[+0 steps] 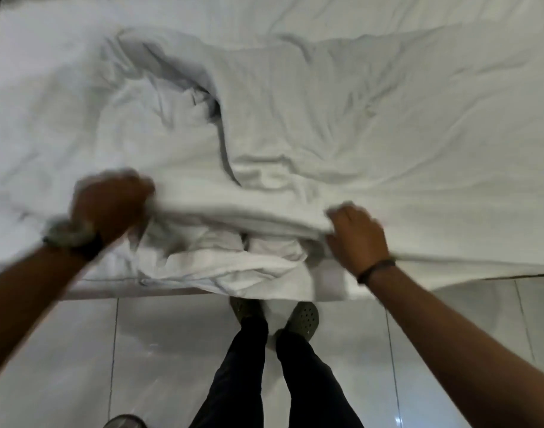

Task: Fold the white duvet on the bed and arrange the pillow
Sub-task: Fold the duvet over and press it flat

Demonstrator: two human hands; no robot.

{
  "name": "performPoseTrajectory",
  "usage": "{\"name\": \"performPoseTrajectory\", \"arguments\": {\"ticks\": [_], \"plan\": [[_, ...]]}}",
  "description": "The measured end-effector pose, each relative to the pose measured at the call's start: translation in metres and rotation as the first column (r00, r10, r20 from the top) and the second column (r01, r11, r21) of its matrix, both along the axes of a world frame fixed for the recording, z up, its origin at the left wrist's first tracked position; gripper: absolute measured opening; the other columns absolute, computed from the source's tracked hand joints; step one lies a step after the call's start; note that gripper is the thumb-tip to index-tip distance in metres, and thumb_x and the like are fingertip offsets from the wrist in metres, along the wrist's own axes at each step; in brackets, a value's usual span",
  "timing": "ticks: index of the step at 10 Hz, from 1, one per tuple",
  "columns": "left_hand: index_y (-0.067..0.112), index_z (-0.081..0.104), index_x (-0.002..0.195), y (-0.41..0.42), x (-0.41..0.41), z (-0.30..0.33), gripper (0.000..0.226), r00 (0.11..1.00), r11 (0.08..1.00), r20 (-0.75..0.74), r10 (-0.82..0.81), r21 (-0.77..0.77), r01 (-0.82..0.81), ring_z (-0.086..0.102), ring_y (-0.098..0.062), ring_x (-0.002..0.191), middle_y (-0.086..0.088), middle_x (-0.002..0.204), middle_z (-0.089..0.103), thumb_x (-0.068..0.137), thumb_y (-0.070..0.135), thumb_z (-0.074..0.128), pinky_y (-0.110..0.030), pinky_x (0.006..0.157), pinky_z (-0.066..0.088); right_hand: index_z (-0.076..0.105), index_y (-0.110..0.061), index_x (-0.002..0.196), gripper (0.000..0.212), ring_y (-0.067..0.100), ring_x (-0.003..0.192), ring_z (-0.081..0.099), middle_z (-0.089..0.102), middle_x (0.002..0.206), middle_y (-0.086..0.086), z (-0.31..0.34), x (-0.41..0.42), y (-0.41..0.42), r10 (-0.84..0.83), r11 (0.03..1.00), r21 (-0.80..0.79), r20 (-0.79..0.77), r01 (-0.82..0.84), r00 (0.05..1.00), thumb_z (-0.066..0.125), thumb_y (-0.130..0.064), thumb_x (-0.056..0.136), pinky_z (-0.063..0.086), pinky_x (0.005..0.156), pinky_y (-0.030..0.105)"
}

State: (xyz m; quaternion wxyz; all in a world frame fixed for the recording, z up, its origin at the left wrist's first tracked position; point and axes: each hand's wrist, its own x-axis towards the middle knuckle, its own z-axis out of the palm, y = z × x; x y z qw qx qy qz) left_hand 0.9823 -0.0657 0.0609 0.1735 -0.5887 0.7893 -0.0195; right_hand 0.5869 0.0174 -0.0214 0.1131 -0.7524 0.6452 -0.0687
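The fold looks barely begun: the left hand [111, 205] and right hand [355, 233] both grip the near edge of the rumpled duvet [295, 125] sprawled across the bed [33, 57], no pillow visible.

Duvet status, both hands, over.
Left hand and right hand both gripping the white duvet at its near edge. Duvet crumpled, unfolded. Pillow not identifiable. No obstructions.

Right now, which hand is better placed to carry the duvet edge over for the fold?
Left hand: it is fisted around bunched duvet edge. The right hand only grips its thin hem.
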Motion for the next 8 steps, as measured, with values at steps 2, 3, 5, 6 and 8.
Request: {"name": "performPoseTrajectory", "arguments": {"ticks": [2, 3, 5, 6, 8], "plan": [[0.009, 0.067, 0.080, 0.130, 0.001, -0.088, 0.027, 0.969, 0.998, -0.247, -0.007, 0.056, 0.021, 0.061, -0.038, 0.055, -0.016, 0.071, 0.061, 0.070, 0.012, 0.043, -0.046, 0.046, 0.053, 0.073, -0.012, 0.101, 0.049, 0.037, 0.071, 0.065, 0.069, 0.093, 0.014, -0.041, -0.011, 0.082, 0.042, 0.969, 0.246, -0.130, -0.009, 0.991, 0.081, 0.003, 0.055, 0.054, 0.053, 0.040], [0.018, 0.054, 0.112, 0.143, 0.009, -0.093, 0.049, 0.578, 0.637, -0.382, 0.721, 0.035, -0.770, 0.057, -0.046, 0.100, -0.019, 0.118, 0.057, 0.068, 0.035, 0.066, -0.054, 0.079, 0.052, 0.071, -0.015, 0.103, 0.050, 0.035, 0.079, 0.061, 0.066, 0.096, 0.010, -0.032, 0.001, 0.060, 0.032, 0.970, 0.243, -0.114, -0.003, 0.993, 0.080, -0.016, 0.054, 0.048, 0.064, 0.040], [0.019, 0.048, 0.132, 0.132, -0.084, -0.089, 0.045, -0.709, 0.051, -0.297, 0.640, 0.937, -0.346, 0.065, -0.027, 0.095, -0.007, 0.117, 0.064, 0.091, 0.017, 0.066, -0.040, 0.069, 0.057, 0.063, -0.013, 0.120, 0.048, 0.035, 0.081, 0.062, 0.065, 0.107, 0.012, -0.010, 0.050, 0.017, 0.147, 0.963, 0.225, 0.009, -0.146, 0.989, 0.070, -0.024, 0.074, 0.052, 0.059, 0.040], [0.016, 0.053, 0.126, 0.112, -0.100, -0.089, 0.042, -0.600, 0.183, -0.463, 0.653, 0.864, -0.468, 0.065, -0.017, 0.077, -0.003, 0.105, 0.068, 0.087, 0.008, 0.066, -0.030, 0.056, 0.055, 0.066, -0.011, 0.116, 0.041, 0.037, 0.078, 0.063, 0.066, 0.101, 0.013, -0.011, 0.070, 0.012, 0.210, 0.951, 0.223, 0.044, -0.214, 0.977, 0.072, -0.024, 0.078, 0.050, 0.055, 0.040], [0.011, 0.056, 0.121, 0.098, 0.045, -0.064, 0.044, 0.568, 0.688, -0.452, 0.688, 0.155, -0.709, 0.062, -0.044, 0.104, -0.023, 0.115, 0.064, 0.084, 0.031, 0.070, -0.046, 0.084, 0.050, 0.058, -0.011, 0.127, 0.038, 0.036, 0.096, 0.062, 0.058, 0.124, 0.013, -0.027, 0.067, 0.005, 0.116, 0.940, 0.325, -0.021, -0.103, 0.993, 0.058, -0.020, 0.090, 0.047, 0.067, 0.037]]}}
